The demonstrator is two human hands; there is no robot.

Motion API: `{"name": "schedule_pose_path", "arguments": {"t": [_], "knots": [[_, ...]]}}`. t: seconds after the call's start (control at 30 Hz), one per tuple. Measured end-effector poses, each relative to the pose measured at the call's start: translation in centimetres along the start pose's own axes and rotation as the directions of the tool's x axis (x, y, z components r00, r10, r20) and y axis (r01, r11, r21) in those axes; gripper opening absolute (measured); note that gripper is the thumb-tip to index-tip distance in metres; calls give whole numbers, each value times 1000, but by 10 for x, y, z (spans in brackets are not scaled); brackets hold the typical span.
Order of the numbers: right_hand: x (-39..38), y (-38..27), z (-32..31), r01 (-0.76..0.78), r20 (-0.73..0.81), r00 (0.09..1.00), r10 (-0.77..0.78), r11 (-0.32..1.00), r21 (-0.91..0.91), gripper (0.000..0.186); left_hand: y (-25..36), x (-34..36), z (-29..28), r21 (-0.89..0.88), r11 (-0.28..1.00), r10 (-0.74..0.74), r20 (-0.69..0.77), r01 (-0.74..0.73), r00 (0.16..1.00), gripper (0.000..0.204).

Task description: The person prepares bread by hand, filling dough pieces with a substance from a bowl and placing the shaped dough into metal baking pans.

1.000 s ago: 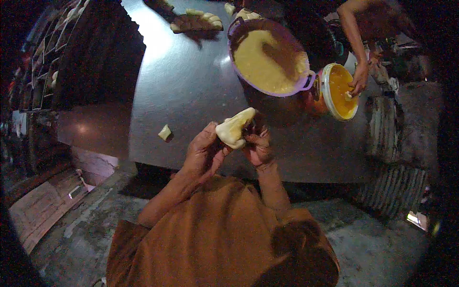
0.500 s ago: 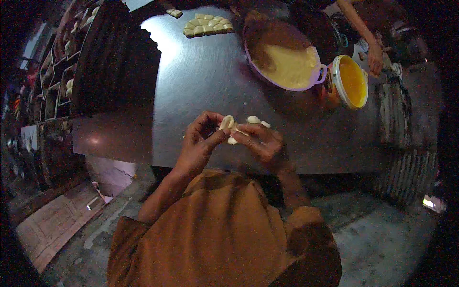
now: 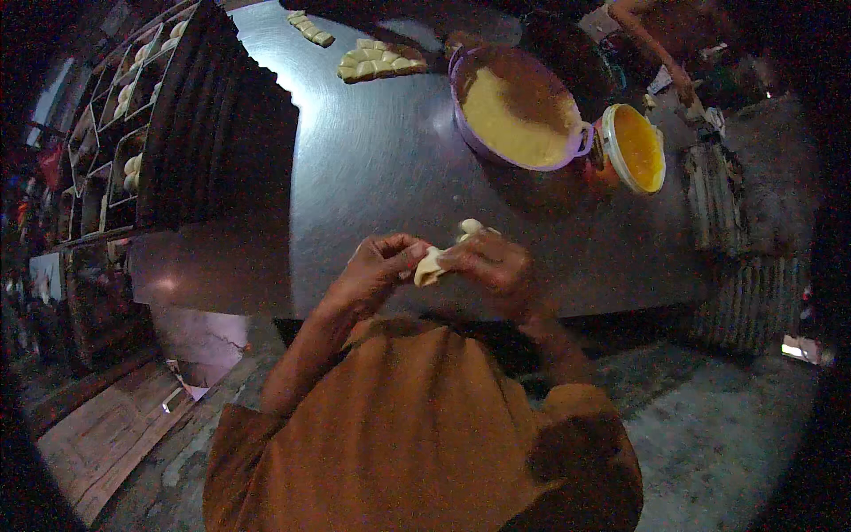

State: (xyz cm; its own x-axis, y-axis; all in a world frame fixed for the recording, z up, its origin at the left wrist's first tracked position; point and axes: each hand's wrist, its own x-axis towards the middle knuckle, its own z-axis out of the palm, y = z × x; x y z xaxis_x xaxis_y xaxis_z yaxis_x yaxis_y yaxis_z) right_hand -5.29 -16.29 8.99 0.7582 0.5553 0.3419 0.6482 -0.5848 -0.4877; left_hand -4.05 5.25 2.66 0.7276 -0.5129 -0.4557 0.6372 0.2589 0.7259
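A piece of pale dough (image 3: 428,267) hangs folded between my two hands, just above the near part of the metal table (image 3: 377,168). My left hand (image 3: 383,266) pinches its left edge with thumb and fingers. On the other side my right hand (image 3: 496,263) is closed on the dough too, its fingertips close to those of the left. Small white dough balls (image 3: 470,227) lie on the table right behind my right hand, which partly hides them.
A purple basin (image 3: 585,142) with yellowish contents stands at the back right, beside a white-rimmed bucket of orange-yellow stuff (image 3: 640,151). Cut dough pieces (image 3: 377,62) sit far back. Stacked trays with dough balls (image 3: 133,168) rise at left. Another person's arm (image 3: 651,44) reaches in.
The dough between my hands has turned from standing up to drooping downward. My right hand has shifted over the dough balls. The other person's hand has moved slightly.
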Motion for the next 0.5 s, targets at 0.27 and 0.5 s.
{"name": "schedule_pose_path", "arguments": {"t": [0.27, 0.5], "knots": [[-9, -38, 68, -199, -354, 926, 131, 967, -162, 33, -28, -4, 1, -448, 893, 2, -84, -39, 996, 27], [-4, -40, 73, -572, -197, 596, 778, 584, 576, 19, -23, -5, -1, -109, 970, 205, -118, -217, 972, 28]]}}
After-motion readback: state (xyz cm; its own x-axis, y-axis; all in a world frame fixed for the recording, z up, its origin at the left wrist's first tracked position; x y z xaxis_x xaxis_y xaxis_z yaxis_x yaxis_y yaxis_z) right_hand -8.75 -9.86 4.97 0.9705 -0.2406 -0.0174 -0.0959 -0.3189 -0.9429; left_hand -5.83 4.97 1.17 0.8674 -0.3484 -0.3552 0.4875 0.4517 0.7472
